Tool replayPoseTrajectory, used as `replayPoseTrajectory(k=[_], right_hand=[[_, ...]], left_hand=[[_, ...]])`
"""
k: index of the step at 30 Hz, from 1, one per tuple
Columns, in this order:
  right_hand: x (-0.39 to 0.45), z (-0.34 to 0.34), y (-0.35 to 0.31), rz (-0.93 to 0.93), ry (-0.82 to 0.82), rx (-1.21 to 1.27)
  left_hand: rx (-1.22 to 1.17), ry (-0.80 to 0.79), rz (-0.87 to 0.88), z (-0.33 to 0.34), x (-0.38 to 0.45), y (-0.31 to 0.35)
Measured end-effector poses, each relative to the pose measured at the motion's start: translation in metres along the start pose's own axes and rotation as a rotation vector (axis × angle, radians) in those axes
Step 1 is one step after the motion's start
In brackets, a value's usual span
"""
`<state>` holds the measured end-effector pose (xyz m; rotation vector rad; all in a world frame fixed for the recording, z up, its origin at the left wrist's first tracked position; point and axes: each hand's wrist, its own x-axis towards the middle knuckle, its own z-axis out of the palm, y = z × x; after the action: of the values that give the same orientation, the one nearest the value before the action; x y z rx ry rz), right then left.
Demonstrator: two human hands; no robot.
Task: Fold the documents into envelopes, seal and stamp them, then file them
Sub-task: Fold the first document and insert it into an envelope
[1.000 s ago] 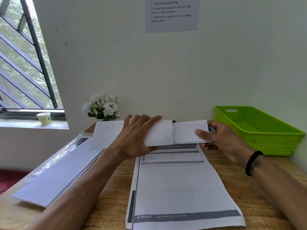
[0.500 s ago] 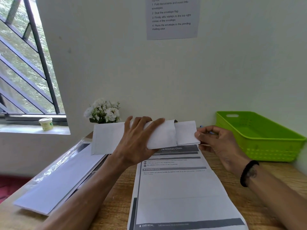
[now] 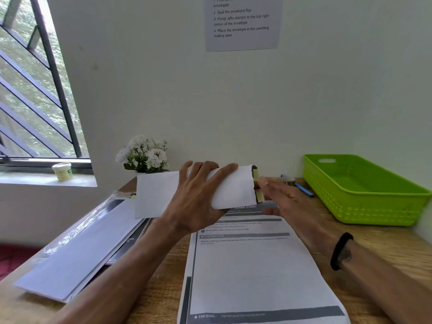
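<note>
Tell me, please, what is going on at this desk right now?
A person is stuffing a white envelope. The left hand grips it above the wooden desk, while the right hand, fingers straight, is at its open end, where the folded sheet is almost fully inside. Another printed document lies flat below, unfolded. The green basket on the right shows no envelopes inside.
</note>
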<state>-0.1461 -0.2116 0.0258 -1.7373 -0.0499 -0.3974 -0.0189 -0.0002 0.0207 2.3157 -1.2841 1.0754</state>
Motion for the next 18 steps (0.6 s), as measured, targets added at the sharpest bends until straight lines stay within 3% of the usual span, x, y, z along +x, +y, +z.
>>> replayPoseTrajectory(k=[10, 18], right_hand=[[-0.003, 0.009, -0.001, -0.005, -0.156, -0.068], [-0.002, 0.009, 0.007, -0.002, -0.144, -0.113]], left_hand=[[0.006, 0.014, 0.026, 0.001, 0.0, 0.015], [0.012, 0.06, 0.032, 0.001, 0.001, 0.02]])
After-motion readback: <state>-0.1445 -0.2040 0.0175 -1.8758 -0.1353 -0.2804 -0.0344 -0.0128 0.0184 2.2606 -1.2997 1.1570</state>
